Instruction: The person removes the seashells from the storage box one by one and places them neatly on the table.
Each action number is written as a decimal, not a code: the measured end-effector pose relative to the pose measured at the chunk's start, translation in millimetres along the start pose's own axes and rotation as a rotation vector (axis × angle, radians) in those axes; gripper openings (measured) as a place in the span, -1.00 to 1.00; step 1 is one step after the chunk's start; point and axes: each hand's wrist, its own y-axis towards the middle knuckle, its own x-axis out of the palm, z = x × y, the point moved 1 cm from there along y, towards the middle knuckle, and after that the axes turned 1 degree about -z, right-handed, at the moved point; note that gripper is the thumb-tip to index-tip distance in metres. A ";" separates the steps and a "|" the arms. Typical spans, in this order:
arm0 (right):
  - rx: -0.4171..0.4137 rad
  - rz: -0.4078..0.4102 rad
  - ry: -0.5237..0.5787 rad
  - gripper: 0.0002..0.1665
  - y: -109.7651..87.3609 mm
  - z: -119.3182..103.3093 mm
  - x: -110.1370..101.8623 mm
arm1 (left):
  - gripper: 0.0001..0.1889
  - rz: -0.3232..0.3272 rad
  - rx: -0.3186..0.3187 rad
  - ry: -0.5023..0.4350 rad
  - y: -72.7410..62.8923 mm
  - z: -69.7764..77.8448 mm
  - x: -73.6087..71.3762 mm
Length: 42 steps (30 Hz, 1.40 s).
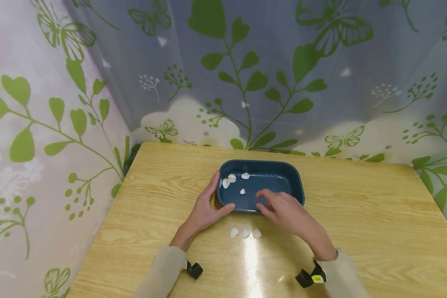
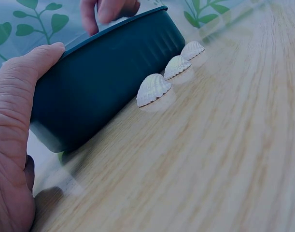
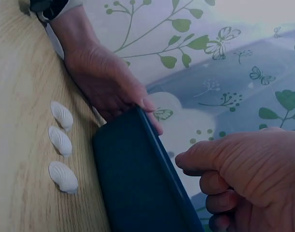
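A deep blue rectangular dish holds several white seashells, grouped at its left; one small seashell lies nearer the middle. My left hand grips the dish's left end, thumb at the near rim and fingers along the left side. Over the dish's near side is my right hand, its thumb and index finger apart with nothing visible between them. That small shell lies just left of these fingertips. On the table before the dish, three ribbed seashells stand in a row: left shell, middle shell, right shell.
The wooden table reaches back to a curtain printed with leaves and butterflies. Another printed panel runs along the left side. Each wrist wears a black camera strap, such as the right strap.
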 end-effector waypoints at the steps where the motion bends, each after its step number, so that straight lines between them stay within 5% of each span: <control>1: 0.010 -0.005 -0.005 -0.74 2.9 2.3 1.4 | 0.12 0.001 0.000 0.001 -0.2 -0.2 0.0; 34: 0.130 -0.101 0.009 -0.58 65.9 41.0 35.7 | 0.11 -0.021 0.006 -0.022 -1.3 0.7 0.8; 42: 0.082 -0.090 -0.035 -0.55 76.9 48.7 31.6 | 0.10 -0.010 0.005 -0.008 -0.9 1.6 -1.3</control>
